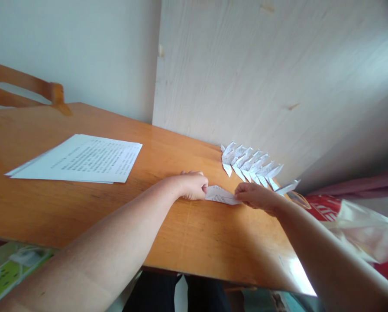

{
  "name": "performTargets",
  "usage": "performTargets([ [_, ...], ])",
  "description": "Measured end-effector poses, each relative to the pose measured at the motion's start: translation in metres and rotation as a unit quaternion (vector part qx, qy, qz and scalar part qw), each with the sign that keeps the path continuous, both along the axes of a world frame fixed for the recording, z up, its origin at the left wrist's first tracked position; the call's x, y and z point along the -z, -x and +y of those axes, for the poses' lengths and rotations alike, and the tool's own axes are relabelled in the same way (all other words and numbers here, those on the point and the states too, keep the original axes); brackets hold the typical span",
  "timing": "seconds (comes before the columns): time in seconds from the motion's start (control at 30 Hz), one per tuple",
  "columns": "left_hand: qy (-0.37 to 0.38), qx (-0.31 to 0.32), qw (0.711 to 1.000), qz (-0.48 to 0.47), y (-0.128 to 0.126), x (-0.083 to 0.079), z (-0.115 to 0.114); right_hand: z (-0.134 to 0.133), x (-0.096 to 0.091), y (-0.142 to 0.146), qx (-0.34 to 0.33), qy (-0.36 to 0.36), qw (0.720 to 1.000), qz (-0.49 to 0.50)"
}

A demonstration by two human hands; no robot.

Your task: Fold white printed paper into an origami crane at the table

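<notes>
A folded piece of printed paper [222,196] lies low over the wooden table [194,242], stretched between my two hands. My left hand [194,185] is closed on its left end, the fingers curled. At the right end, my right hand [254,196] pinches the pointed tip between thumb and fingers. Just beyond my right hand stands a row of several folded paper pieces [249,162], white with print on them, leaning one behind another against the wall side.
A stack of printed sheets [93,160] lies on the table's left part. A wooden chair back [21,84] is at the far left. A pale wood panel [233,73] rises behind the table. Red and clear plastic bags [359,221] crowd the right edge.
</notes>
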State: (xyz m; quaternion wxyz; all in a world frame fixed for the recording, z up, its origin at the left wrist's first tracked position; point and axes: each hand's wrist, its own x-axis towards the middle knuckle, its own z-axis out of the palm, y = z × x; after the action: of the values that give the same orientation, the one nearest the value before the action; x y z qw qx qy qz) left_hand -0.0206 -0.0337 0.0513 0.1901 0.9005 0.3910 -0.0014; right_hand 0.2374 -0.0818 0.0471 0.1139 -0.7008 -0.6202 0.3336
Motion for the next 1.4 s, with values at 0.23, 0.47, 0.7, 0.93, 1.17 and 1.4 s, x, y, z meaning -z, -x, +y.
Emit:
performTargets([
  [0.23, -0.053, 0.031, 0.997, -0.043, -0.003, 0.010, 0.000, 0.013, -0.003, 0.030, 0.003, -0.129, 0.991, -0.039],
  [0.47, -0.098, 0.045, 0.992, -0.070, -0.004, 0.016, 0.001, 0.020, 0.001, 0.044, -0.026, -0.060, 0.998, 0.018],
  [0.7, -0.173, -0.007, 0.975, -0.136, -0.011, 0.023, 0.003, 0.003, 0.013, 0.029, 0.084, -0.016, 0.985, 0.149],
  [0.93, -0.116, 0.063, 0.979, -0.153, -0.025, 0.021, -0.015, -0.020, 0.028, 0.037, 0.189, -0.032, 0.937, 0.291],
  [1.17, -0.136, 0.109, 0.980, -0.101, -0.024, 0.012, -0.029, -0.052, 0.017, 0.042, 0.179, 0.022, 0.907, 0.381],
  [1.4, -0.148, 0.135, 0.975, -0.097, -0.018, 0.012, -0.026, -0.058, 0.008, 0.021, 0.070, -0.184, 0.979, 0.060],
])
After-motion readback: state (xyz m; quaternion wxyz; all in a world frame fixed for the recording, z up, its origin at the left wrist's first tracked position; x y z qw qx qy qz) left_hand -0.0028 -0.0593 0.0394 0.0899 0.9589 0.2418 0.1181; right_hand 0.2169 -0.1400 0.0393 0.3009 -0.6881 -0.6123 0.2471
